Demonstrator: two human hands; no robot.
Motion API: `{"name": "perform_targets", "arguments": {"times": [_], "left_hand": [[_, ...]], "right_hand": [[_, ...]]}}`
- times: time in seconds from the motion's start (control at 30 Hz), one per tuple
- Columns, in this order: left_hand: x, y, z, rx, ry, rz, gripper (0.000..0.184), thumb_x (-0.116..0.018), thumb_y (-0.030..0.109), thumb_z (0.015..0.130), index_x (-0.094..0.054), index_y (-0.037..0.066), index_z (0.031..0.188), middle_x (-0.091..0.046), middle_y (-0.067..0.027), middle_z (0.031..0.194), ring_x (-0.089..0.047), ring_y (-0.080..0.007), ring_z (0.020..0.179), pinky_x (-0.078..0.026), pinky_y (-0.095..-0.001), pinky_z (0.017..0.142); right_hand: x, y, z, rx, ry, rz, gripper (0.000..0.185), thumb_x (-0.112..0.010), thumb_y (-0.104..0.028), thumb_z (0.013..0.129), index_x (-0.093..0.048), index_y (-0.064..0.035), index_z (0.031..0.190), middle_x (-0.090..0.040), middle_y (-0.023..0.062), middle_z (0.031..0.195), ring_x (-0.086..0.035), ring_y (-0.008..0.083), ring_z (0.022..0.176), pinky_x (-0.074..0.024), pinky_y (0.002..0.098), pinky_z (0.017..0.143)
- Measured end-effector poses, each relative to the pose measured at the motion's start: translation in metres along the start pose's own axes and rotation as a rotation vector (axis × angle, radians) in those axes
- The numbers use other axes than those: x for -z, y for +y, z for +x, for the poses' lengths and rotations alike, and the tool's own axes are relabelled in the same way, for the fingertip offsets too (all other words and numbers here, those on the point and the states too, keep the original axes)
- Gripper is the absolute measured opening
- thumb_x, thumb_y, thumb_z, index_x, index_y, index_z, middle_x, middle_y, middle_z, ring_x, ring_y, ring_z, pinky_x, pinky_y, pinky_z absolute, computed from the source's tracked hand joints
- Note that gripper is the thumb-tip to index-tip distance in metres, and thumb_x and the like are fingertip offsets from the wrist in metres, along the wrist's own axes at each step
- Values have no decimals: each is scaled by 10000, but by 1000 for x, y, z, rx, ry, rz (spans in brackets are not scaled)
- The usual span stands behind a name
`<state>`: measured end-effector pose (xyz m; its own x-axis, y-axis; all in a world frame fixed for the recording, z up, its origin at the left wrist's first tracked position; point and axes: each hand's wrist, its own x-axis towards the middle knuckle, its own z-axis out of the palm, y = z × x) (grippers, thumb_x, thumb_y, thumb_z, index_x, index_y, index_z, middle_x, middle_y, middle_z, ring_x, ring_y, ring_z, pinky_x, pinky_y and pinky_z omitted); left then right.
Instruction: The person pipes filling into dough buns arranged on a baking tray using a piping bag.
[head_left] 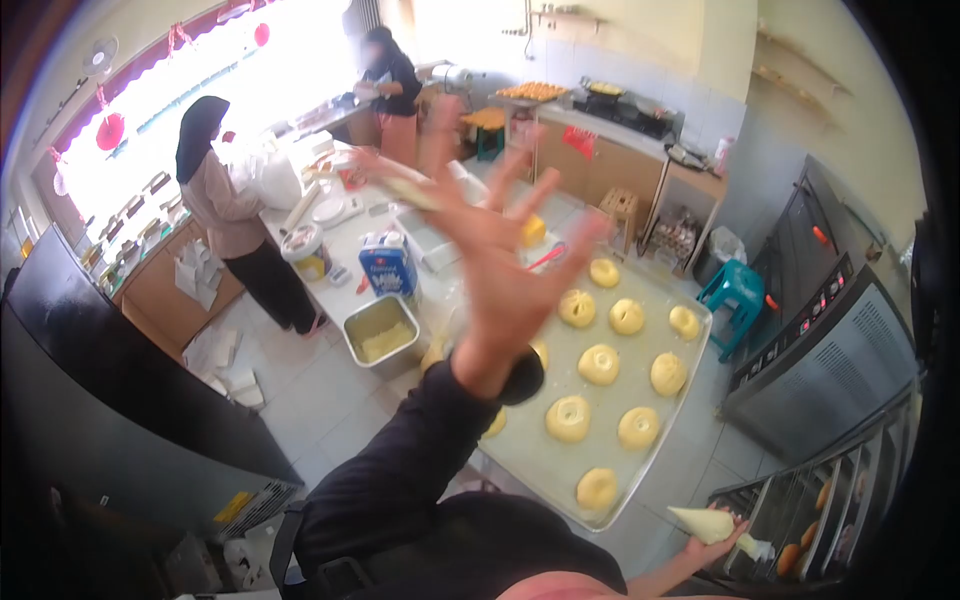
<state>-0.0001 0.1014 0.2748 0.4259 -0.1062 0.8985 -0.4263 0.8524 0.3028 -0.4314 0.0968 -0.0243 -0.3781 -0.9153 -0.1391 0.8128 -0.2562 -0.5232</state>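
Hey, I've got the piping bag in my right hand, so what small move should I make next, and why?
I'd probably swing your right hand and the piping bag in over the tray: the bag is out beyond its edge, while several dough rounds on it have dimpled tops that look ready for piping.

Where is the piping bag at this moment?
In the head view, the piping bag is at the lower right, held in the right hand, between the dough tray and the rack.
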Motion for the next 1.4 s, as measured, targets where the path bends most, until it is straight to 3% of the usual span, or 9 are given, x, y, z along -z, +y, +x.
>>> {"name": "perform_targets", "arguments": {"times": [0.2, 0.3, 0.5, 0.6, 0.73, 0.87, 1.03, 1.23, 1.4], "left_hand": [[99, -38, -50, 683, -2, 6, 894, -482, 5, 769, 243, 238, 1237, -396, -153, 1129, -558, -222, 823, -521, -289, 566], [189, -73, -82, 945, 39, 305, 463, -521, 103, 767, -339, 17, 1184, -526, -100, 923, -574, -161, 756, -513, -253, 541], [249, 65, -20, 41, 814, 537, 577, -467, 230, 804, -173, 75, 1276, -543, -81, 784, -540, -115, 567, -423, -174, 429], [245, 67, -19, 154, 526, 623, 736, -456, 260, 818, 90, 143, 1297, -523, -64, 764, -504, -100, 564, -392, -177, 432], [224, 81, -3, -41, 414, 365, 552, -408, 342, 837, -198, 105, 1289, -393, -9, 568, -353, -63, 445, -292, -160, 372], [210, 85, 44, 221, -537, 555, 434, -385, 389, 833, -495, 68, 1103, -367, 22, 545, -261, -46, 400, -224, -178, 364], [168, -35, 19, 342, -1294, 965, 157, -449, 64, 721, -576, -12, 773, -518, -199, 664, -513, -332, 644, -418, -368, 647], [136, 25, 47, 422, -761, 871, 240, -406, 137, 777, -610, 52, 871, -490, -125, 507, -428, -216, 405, -377, -281, 465], [167, -75, 10, 293, -1276, 803, 535, -191, 359, 885, -582, 5, 800, -426, -112, 441, -457, -219, 351, -404, -304, 401]], "right_hand": [[-20, 14, -6, -97, -17, 4, 231, -457, -318, 825, -491, -140, 682, -530, -30, 698, -531, 150, 738, -340, 376, 823], [-15, 7, -9, -83, 12, -12, 238, -454, -322, 828, -486, -132, 688, -526, -29, 699, -529, 149, 753, -327, 377, 835], [11, 0, 10, -16, 18, -73, 218, -456, -317, 828, -501, -120, 745, -557, -5, 798, -540, 169, 811, -335, 405, 845], [8, 6, 12, -54, -57, -31, 219, -456, -314, 828, -499, -114, 751, -554, 1, 785, -539, 178, 819, -321, 423, 867], [3, 11, 11, -60, -31, -16, 220, -449, -306, 833, -500, -105, 757, -546, 4, 769, -535, 184, 823, -301, 435, 886], [5, 3, 10, -77, -27, -24, 227, -436, -299, 839, -500, -97, 760, -544, 8, 761, -533, 186, 814, -298, 432, 890], [5, 6, 3, -7, 7, -136, 246, -431, -320, 837, -498, -117, 718, -535, -9, 707, -541, 163, 758, -323, 416, 863], [26, 1, 12, -56, -125, -59, 264, -424, -324, 839, -523, -97, 747, -566, 6, 754, -554, 176, 779, -346, 440, 854], [0, -2, -3, 63, 48, -120, 235, -444, -320, 832, -504, -115, 734, -540, -16, 716, -548, 168, 757, -357, 419, 849]]}}
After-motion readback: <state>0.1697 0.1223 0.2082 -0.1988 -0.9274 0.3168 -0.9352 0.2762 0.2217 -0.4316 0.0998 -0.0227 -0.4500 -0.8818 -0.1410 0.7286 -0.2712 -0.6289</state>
